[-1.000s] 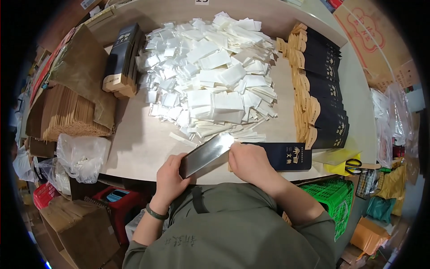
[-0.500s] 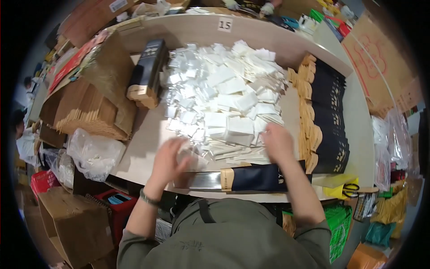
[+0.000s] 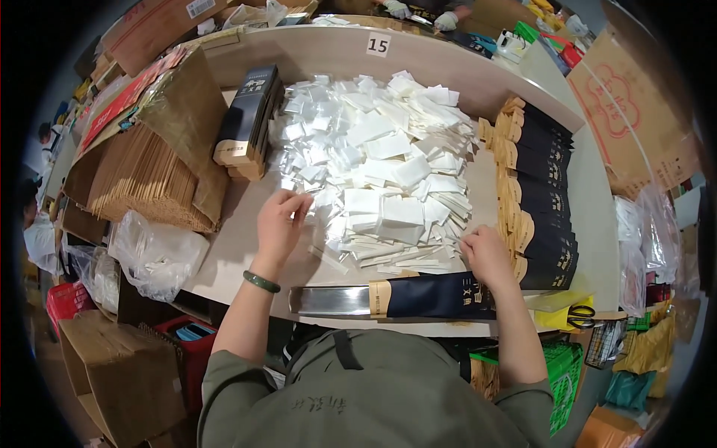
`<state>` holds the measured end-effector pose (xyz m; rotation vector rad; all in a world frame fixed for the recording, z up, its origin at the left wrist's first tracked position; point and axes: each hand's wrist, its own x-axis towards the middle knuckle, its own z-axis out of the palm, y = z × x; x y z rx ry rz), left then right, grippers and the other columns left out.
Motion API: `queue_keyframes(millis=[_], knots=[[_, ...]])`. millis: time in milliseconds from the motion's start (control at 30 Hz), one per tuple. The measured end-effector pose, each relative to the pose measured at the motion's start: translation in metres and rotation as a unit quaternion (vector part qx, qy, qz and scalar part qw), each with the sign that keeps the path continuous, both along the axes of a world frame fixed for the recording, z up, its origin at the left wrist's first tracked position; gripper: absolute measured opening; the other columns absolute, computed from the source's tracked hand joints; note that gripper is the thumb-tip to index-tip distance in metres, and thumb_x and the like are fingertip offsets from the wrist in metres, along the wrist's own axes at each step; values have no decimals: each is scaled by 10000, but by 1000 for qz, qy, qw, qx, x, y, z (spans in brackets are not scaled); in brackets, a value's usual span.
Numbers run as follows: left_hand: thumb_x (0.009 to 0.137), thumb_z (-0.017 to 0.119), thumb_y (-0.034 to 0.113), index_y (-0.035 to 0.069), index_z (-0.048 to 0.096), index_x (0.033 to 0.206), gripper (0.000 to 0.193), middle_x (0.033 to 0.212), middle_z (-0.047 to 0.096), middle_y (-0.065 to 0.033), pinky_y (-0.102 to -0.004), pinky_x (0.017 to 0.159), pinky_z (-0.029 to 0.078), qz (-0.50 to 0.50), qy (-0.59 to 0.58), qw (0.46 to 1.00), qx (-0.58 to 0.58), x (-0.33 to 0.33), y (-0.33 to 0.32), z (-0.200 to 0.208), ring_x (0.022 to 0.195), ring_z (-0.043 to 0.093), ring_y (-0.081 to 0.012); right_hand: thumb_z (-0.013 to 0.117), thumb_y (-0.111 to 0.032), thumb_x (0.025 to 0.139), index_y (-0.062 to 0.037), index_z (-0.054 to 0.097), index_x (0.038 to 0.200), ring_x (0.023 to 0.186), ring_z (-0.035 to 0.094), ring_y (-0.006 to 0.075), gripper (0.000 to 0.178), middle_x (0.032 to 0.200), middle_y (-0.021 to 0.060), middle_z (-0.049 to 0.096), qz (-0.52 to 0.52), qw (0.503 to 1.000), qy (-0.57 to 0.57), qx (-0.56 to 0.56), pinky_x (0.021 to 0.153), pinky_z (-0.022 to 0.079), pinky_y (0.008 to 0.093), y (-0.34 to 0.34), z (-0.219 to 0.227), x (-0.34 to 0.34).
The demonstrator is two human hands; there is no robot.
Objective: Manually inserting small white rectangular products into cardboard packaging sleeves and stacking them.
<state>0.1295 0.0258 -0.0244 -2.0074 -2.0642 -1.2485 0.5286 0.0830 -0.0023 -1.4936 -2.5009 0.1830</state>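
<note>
A broad heap of small flat packets covers the middle of the table: clear glossy packets (image 3: 302, 134) on its left, white packets (image 3: 403, 168) on its right. At the heap's lower left, my left hand (image 3: 280, 228) is raised with its fingertips pinched together; what they hold, if anything, is too small to name. My right hand (image 3: 487, 255) is closed at the heap's lower right edge, its fingertips on a white packet. Between my forearms, along the near edge, lies a shiny metal chute (image 3: 328, 301) with its right part inside a dark blue pouch (image 3: 426, 296) with a tan end.
Overlapping dark pouches (image 3: 544, 190) with tan ends line the right side. More pouches (image 3: 246, 112) are stacked at the back left, beside a carton (image 3: 142, 175) of brown sheets. Black scissors (image 3: 581, 316) lie at the right corner. A raised wall (image 3: 314, 46) bounds the far side.
My left hand has moved up and slightly left, away from the metal chute, and its fingers have drawn together. My right hand has shifted right and toward me along the heap's edge.
</note>
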Motion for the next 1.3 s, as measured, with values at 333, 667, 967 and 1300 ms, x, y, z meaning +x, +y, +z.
queue_keyframes(millis=[333,667,967,1300], knots=[[832,706,101,68,660,1074,249,737,616,-65,-320,634,505,-5,-147,977,-153,66,-147,-17,657,612,-230,661,-147,854,-13,647,850,821,592,365,135,834,169,612,61,987,35,-146,721,475,428,-6,5,-37],[774,772,119,58,644,1099,355,1027,661,-123,-364,748,538,-64,-25,995,-69,22,-117,25,841,654,-296,676,-157,851,-30,668,885,806,598,352,132,844,165,610,150,980,68,-115,709,479,405,2,5,-56],[937,645,250,45,682,1102,266,942,690,-105,-317,707,508,232,138,962,52,-167,-62,142,797,652,-203,670,-162,842,-3,597,777,731,606,368,186,761,163,619,87,975,107,-176,671,484,410,2,14,-55],[885,569,152,32,666,1114,275,971,685,-220,-448,796,508,232,212,933,-174,-221,-42,153,917,651,-394,661,-97,848,4,632,863,790,630,300,107,826,140,662,46,976,166,-131,719,496,369,27,22,-71]])
